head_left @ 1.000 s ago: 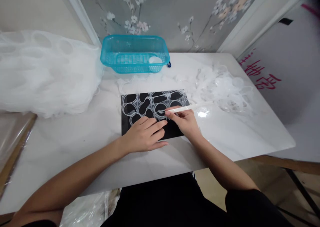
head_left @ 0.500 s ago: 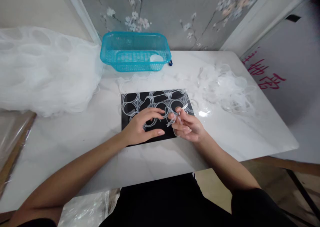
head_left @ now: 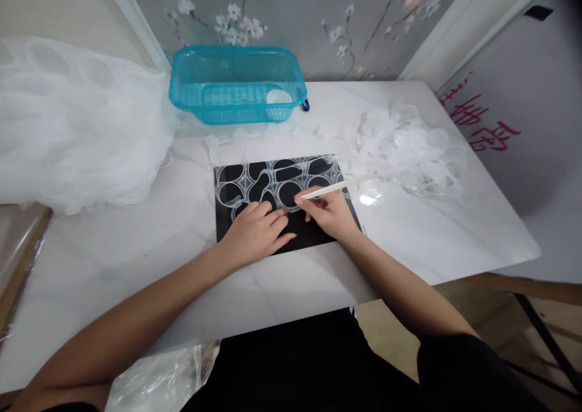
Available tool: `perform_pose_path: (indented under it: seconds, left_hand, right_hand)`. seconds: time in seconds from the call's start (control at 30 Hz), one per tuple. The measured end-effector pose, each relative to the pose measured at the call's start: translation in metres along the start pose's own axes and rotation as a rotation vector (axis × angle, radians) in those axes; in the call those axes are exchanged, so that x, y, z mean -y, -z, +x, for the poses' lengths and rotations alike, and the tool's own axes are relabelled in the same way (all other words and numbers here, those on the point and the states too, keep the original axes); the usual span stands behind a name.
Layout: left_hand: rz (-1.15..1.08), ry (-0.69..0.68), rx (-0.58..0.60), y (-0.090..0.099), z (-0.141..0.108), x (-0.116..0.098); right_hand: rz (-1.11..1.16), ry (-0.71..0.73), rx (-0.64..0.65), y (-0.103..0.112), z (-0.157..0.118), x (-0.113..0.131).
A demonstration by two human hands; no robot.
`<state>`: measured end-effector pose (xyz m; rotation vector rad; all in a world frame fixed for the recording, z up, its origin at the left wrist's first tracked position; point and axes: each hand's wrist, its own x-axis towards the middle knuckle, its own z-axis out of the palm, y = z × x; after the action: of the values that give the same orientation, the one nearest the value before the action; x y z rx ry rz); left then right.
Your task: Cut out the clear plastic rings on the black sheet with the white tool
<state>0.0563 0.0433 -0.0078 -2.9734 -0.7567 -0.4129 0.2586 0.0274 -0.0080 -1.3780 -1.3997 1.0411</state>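
A black rectangular board (head_left: 313, 234) lies on the table under a translucent sheet (head_left: 266, 176) with rounded cut-out openings. My left hand (head_left: 257, 233) rests on the sheet's lower left part, fingers stretched out and thumb apart, pressing nothing but the sheet and board. Pinched like a pen in my right hand (head_left: 331, 212) is a slim white stick-like tool (head_left: 325, 190). It slants up to the right, and its lower end is hidden at my fingertips, beside a round opening near the middle of the sheet. I cannot make out the tool's exact kind.
Behind the board stands a blue plastic basket (head_left: 236, 114) with a round white thing (head_left: 278, 97) in it. A large pile of white perforated sheets (head_left: 82, 133) rises at the left. Loose clear offcuts (head_left: 409, 151) heap up at the right of the white table (head_left: 436, 236).
My right hand has come down onto the sheet and turned; the clear curled strip in it is gone from its fingers. My left hand has lowered onto the sheet. The view has shifted slightly.
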Motion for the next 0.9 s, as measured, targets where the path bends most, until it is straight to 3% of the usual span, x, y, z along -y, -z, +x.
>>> perform_pose_path:
  seconds: [0.23,0.6,0.77,0.9]
  left_hand:
    - [0.029,-0.006,0.033,0.001,0.000,-0.003]
    - [0.020,0.010,0.062,-0.001,-0.001,-0.003]
    - [-0.024,0.027,0.073,0.000,-0.001,-0.003]
    - [-0.079,0.021,0.102,0.003,0.000,0.000]
  right_hand:
    - [-0.311,0.045,0.019,-0.005,0.005,-0.007]
    - [-0.390,0.090,0.002,-0.007,0.004,-0.005]
    - [-0.633,0.287,-0.002,-0.010,-0.003,-0.014]
    - [-0.899,0.455,0.077,-0.012,-0.017,-0.025]
